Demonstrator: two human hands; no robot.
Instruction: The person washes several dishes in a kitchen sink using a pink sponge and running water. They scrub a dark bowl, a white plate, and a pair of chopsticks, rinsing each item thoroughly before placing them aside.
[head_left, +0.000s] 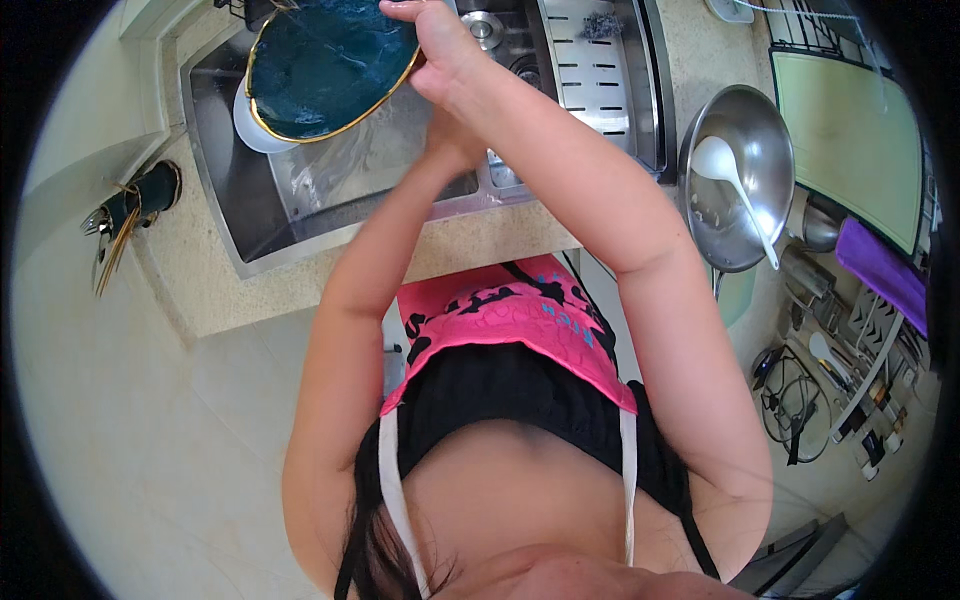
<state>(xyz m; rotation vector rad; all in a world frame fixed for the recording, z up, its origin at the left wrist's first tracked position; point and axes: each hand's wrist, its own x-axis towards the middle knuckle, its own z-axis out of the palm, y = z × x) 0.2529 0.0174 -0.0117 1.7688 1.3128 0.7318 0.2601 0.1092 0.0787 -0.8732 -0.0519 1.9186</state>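
A dark teal plate (330, 71) with a gold rim is tilted above the left basin of the stainless steel sink (244, 225); its surface looks wet. My right hand (446, 52) grips its right edge, thumb lying over the rim. Below and behind that wrist is my left hand (455, 142), its fingers hidden by my right arm, so what they touch cannot be seen. Part of a white bowl (259, 131) shows under the plate's lower left side.
A slotted steel tray (589, 90) with a metal scourer (602, 26) sits over the sink's right side. On the right counter, a steel wok (739, 217) holds a white ladle (716, 159). A green cutting board (847, 142) stands beyond. A utensil holder (154, 186) is at left.
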